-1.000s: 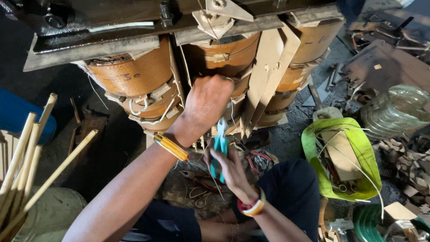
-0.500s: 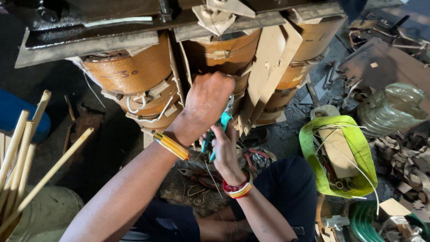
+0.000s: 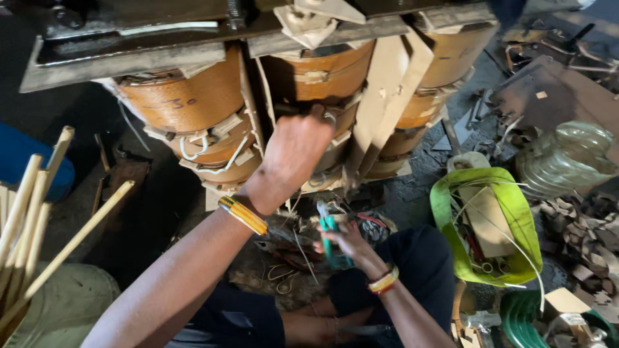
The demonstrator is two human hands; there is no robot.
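The left hand [image 3: 290,158] closes its fingers on the stiff, heavy-looking middle coil [image 3: 316,77], while the right hand [image 3: 348,241] grips light teal-handled pliers [image 3: 330,235] by their non-slip handles.

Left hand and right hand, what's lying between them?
In the head view, between the left hand on the coil and the right hand holding teal-handled pliers lie loose wire strands.
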